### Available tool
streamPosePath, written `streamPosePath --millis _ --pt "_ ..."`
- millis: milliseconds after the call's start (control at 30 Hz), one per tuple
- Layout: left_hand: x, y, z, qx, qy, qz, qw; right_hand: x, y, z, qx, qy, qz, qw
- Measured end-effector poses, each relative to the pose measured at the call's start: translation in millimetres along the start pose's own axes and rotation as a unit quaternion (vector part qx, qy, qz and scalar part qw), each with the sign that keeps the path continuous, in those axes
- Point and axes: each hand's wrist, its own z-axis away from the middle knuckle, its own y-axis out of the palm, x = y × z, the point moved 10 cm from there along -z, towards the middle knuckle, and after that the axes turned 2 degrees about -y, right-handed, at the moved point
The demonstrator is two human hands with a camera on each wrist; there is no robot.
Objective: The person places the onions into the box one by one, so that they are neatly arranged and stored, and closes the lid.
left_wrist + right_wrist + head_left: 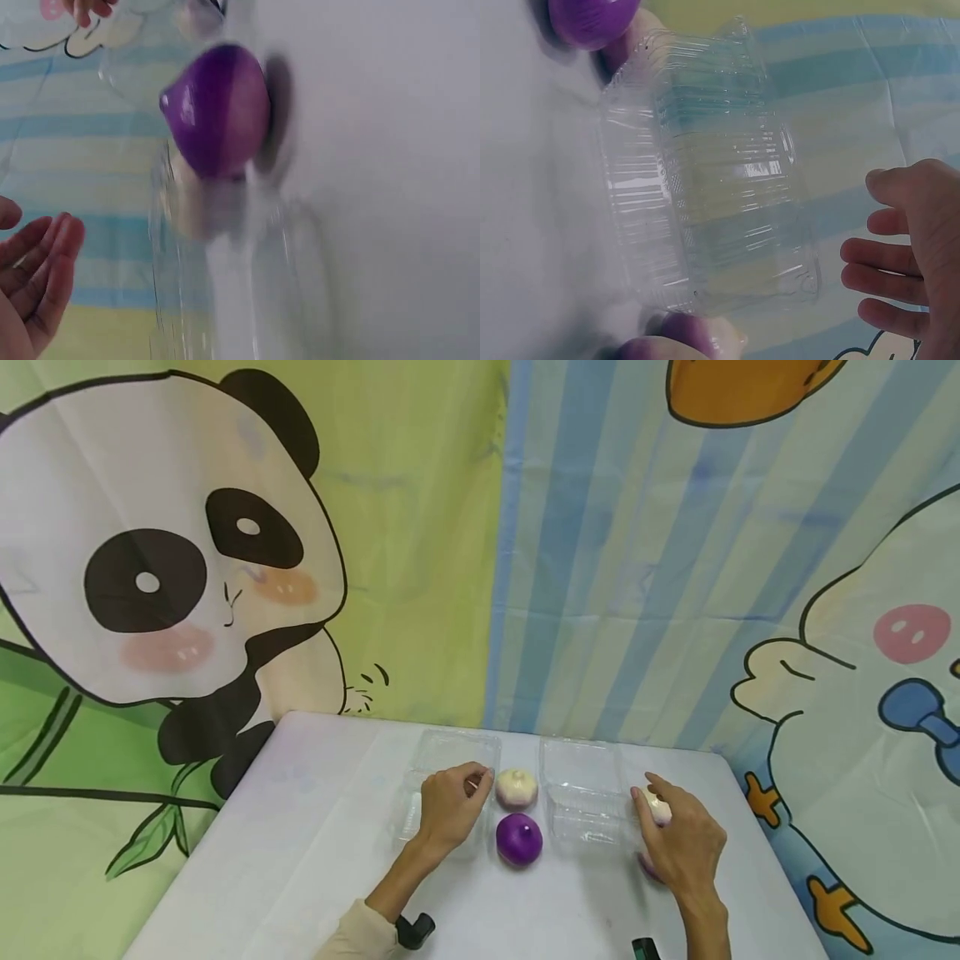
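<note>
My left hand [452, 806] hovers over the left clear plastic box [457, 750], its fingers loosely bent and holding nothing; the left wrist view shows the same hand [37, 285] apart from everything. Just right of that box sit a whitish garlic bulb [517, 788] and, nearer me, a shiny purple onion [518, 840]. My right hand [684, 837] is over a second garlic bulb [658, 807] at the right and partly covers a purplish bulb [649, 867]. In the right wrist view, spread fingers [885, 271] touch nothing.
A second clear plastic box [585, 814], lid raised, stands between the onion and my right hand. The white table [300, 860] ends at a cloth backdrop [420, 610] printed with cartoon animals. Black wrist-camera parts [415, 932] show by my left wrist.
</note>
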Motion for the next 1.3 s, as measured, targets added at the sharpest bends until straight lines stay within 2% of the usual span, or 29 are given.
streamPosePath --millis 67,100,167,267,333,400,533,600,800,967,1167,1300 --pt "1.4 11.6 -0.2 0.026 -0.046 0.07 0.9961 -2.4 -1.9 1.2 -0.003 0.004 0.0 1.0" --pt "2.2 18.3 0.5 0.042 -0.072 0.11 0.9905 -3.5 -3.1 1.8 -0.005 0.006 0.0 1.0" --pt "3.0 34.2 3.4 0.078 -0.123 0.181 0.9727 -6.2 -5.8 3.1 -0.011 0.009 0.0 0.9999" --pt "4.0 56.6 9.6 0.114 -0.196 0.258 0.9392 -11.8 -9.9 5.7 -0.019 0.015 0.0 0.9997" --pt "3.4 67.6 13.4 0.125 -0.234 0.288 0.9202 -16.3 -12.2 8.1 -0.022 0.02 0.001 0.9995" --pt "3.1 77.2 15.8 0.13 -0.263 0.308 0.9048 -21.5 -15.4 10.8 -0.027 0.027 0.001 0.9992" --pt "0.4 91.8 18.0 0.133 -0.296 0.335 0.8846 -29.8 -22.3 14.9 -0.034 0.043 0.004 0.9985" --pt "-1.5 97.5 19.0 0.132 -0.303 0.338 0.8813 -33.3 -25.6 16.8 -0.035 0.052 0.007 0.998" --pt "-6.0 108.6 23.1 0.128 -0.312 0.335 0.8797 -44.1 -32.0 22.9 -0.038 0.089 0.023 0.9951" --pt "-7.4 115.5 25.7 0.123 -0.324 0.339 0.8746 -52.6 -34.5 27.1 -0.038 0.125 0.031 0.991" --pt "-7.8 122.2 29.8 0.119 -0.338 0.348 0.8664 -56.8 -34.6 30.8 -0.039 0.14 0.03 0.9888" --pt "-9.3 123.2 31.3 0.12 -0.337 0.352 0.865 -58.8 -35.9 33.3 -0.048 0.148 0.03 0.9874"
